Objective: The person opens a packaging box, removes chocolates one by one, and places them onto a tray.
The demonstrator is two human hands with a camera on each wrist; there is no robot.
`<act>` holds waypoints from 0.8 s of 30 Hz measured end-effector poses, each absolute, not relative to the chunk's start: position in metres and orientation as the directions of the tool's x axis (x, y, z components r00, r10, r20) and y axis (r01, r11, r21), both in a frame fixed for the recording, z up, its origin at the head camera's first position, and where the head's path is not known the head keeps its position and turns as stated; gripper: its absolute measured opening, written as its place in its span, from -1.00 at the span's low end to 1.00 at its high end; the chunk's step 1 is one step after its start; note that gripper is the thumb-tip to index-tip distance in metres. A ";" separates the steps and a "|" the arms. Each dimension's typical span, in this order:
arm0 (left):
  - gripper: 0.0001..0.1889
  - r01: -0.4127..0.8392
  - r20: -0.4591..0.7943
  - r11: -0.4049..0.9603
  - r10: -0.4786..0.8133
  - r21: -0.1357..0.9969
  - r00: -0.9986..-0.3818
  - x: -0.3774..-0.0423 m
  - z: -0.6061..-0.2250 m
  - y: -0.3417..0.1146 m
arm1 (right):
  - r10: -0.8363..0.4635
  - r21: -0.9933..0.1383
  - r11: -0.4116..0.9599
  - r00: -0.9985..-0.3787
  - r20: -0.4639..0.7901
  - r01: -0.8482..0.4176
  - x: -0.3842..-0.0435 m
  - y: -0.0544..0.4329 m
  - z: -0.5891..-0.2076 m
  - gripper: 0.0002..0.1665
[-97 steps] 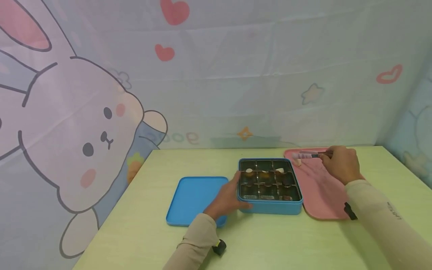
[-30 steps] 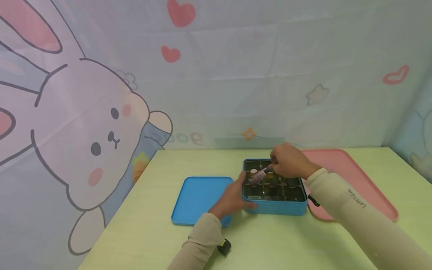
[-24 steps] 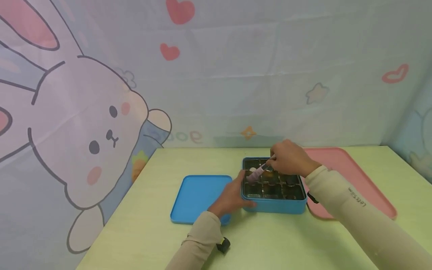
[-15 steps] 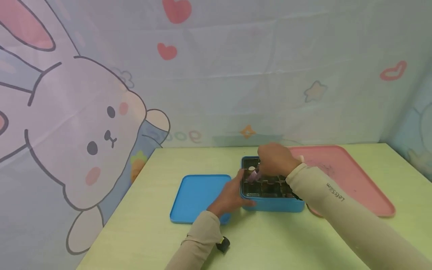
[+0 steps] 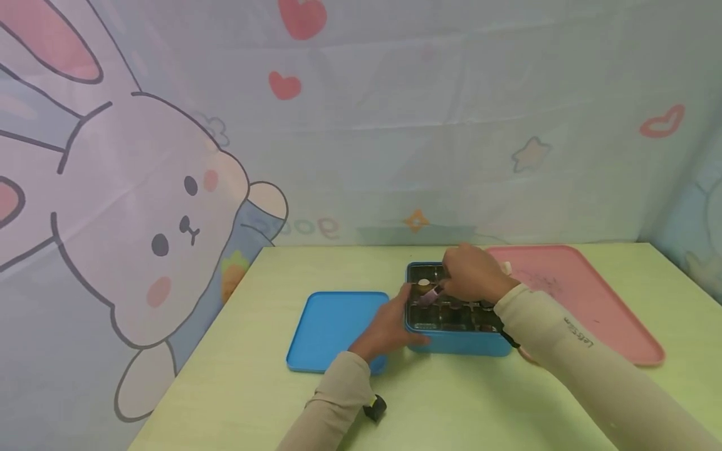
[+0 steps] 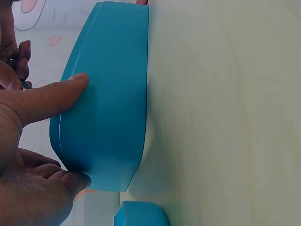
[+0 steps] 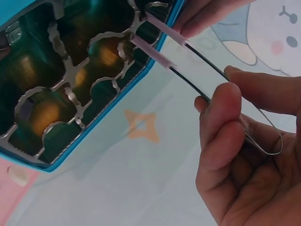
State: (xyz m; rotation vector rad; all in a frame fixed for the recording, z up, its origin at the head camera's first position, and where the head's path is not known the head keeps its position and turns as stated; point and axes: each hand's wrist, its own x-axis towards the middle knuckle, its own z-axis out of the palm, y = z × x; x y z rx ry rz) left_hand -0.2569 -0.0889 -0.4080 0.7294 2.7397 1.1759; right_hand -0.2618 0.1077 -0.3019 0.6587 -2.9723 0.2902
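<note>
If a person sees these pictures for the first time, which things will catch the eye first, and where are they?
Probably the big rabbit printed on the backdrop, at the left of the head view, comes first. Next is the blue box on the table, gripped by the left hand, with tweezers in the right hand pointing at it. The pink tray beyond the box's right side also stands out.

Box [image 5: 465,343]: blue, dark inside. Lid [image 5: 333,329], nine o'clock from box: solid blue. Tray [image 5: 592,300], three o'clock: pink. Tweezers [image 7: 207,61]: silvery, pale pink tips [image 7: 154,52]. Counter [image 5: 440,401]: pale yellow-green. Backdrop [image 5: 389,156], twelve o'clock: pale grey-blue, white rabbit [image 5: 130,207], pink hearts [image 5: 303,17], orange star [image 5: 415,213]. Sleeves [image 5: 340,389]: beige, right one dark-lettered.
</note>
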 end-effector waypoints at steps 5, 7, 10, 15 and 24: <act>0.08 0.380 0.106 0.594 0.443 0.709 -0.890 -0.257 -0.407 -0.088 | -0.417 -0.206 0.871 -0.893 0.171 -0.446 -0.261 0.113 -0.306 -0.48; 0.10 0.371 0.093 0.607 0.438 0.703 -0.894 -0.257 -0.407 -0.087 | -0.415 -0.232 0.863 -0.891 0.184 -0.450 -0.260 0.117 -0.307 -0.56; 0.13 0.352 0.073 0.623 0.428 0.698 -0.901 -0.256 -0.407 -0.086 | -0.414 -0.278 0.842 -0.884 0.217 -0.462 -0.258 0.126 -0.311 -0.74; 0.20 0.304 0.027 0.645 0.402 0.701 -0.915 -0.254 -0.406 -0.086 | -0.406 -0.368 0.793 -0.872 0.275 -0.485 -0.259 0.142 -0.321 -0.89; 0.21 0.291 0.010 0.651 0.399 0.701 -0.917 -0.252 -0.406 -0.087 | -0.337 -0.555 0.721 -0.910 0.240 -0.414 -0.257 0.165 -0.328 -0.85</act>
